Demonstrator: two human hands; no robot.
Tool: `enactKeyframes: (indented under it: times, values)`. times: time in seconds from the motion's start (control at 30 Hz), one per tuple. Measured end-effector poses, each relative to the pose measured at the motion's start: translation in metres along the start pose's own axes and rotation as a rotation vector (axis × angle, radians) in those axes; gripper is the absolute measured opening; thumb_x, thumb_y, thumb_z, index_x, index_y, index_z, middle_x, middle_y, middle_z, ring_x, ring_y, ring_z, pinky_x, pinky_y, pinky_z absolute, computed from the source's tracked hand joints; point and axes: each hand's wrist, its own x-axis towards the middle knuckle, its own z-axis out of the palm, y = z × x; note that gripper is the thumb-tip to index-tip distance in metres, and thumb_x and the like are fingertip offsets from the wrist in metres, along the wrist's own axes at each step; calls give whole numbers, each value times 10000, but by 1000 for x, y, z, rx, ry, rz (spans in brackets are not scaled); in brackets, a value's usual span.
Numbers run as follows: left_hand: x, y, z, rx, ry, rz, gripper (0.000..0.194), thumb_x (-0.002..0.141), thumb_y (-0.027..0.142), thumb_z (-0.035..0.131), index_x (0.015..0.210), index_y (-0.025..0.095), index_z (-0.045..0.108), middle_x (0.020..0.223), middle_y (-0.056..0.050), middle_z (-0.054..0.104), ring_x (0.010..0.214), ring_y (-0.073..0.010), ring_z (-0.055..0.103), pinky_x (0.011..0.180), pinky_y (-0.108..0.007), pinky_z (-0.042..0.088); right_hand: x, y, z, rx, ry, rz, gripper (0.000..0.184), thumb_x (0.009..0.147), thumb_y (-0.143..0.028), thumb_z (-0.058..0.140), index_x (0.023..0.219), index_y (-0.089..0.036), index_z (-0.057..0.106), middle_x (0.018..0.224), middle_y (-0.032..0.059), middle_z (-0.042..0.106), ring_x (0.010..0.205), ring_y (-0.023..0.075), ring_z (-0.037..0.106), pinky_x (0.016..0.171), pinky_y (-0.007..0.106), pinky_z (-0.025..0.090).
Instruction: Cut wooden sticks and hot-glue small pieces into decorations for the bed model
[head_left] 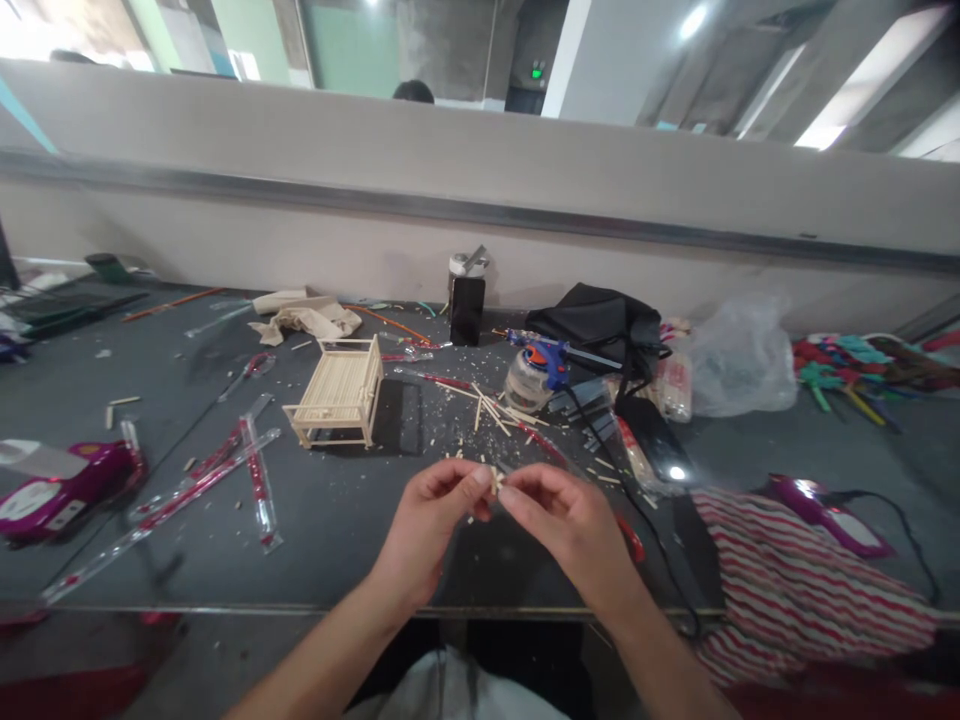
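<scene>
At six o'clock on the table [337, 525], the left hand [433, 512] and right hand [576, 515] pinch a small wooden piece [496, 481] in their fingers, best steadied lightly; a miniature bed [341, 384] stands toward ten o'clock.

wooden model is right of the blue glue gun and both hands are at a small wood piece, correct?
No: the head view shows the wooden model left of the blue glue gun. The left hand and right hand are indeed at a small wood piece.

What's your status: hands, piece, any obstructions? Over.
Left hand, right hand: pinching small pale piece. Slatted wooden model upright, untouched. Loose sticks beyond, clear of hands.
</scene>
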Motion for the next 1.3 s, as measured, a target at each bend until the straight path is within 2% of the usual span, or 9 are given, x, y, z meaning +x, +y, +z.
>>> enactKeyframes:
  times: [0.17,0.6,0.77,0.87,1.13,1.23,1.3]
  values:
    - [0,-6,4,-93,22,-57,224,739,350,750,751,136,685,675,-19,643,618,-119,561,661,-259,441,-2,-2,3,20,35,-18,165,814,-344,651,747,-198,691,684,7,724,638,162,666,611,240,513]
    - [-1,-5,9,-126,38,-25,188,722,317,766,709,139,708,616,-13,647,612,-119,562,658,-251,439,-2,-3,3,40,53,-24,133,820,-314,668,749,-207,704,675,-3,730,636,156,681,622,236,532]
    - [0,-3,8,-192,30,-37,170,741,301,763,752,136,720,652,-11,663,620,-98,572,655,-222,441,-3,-1,2,151,16,23,166,817,-358,680,823,-196,713,751,24,755,719,182,711,691,267,557]
    - [0,-2,7,-266,49,-53,166,736,288,772,799,139,732,731,-24,693,663,-102,599,681,-222,465,-3,2,4,112,34,18,198,805,-373,695,897,-198,710,833,44,762,759,199,711,708,291,557]
    - [0,-1,4,-291,31,-79,207,687,282,810,830,146,749,786,-49,726,731,-139,644,776,-275,503,0,0,8,-227,158,-237,49,830,-256,655,835,-233,698,757,-9,702,651,145,627,599,240,500]
    - [0,1,2,-302,-16,-100,219,725,270,782,894,137,740,811,-63,729,746,-146,656,791,-283,504,-1,1,7,-305,198,-323,58,856,-229,635,821,-232,681,760,-9,687,643,136,611,584,238,487]
    - [0,3,-1,-307,-76,-134,236,788,318,724,918,121,727,823,-83,726,741,-156,662,775,-290,507,-1,3,5,-399,238,-445,71,872,-194,614,843,-227,669,784,7,684,663,140,616,604,248,496]
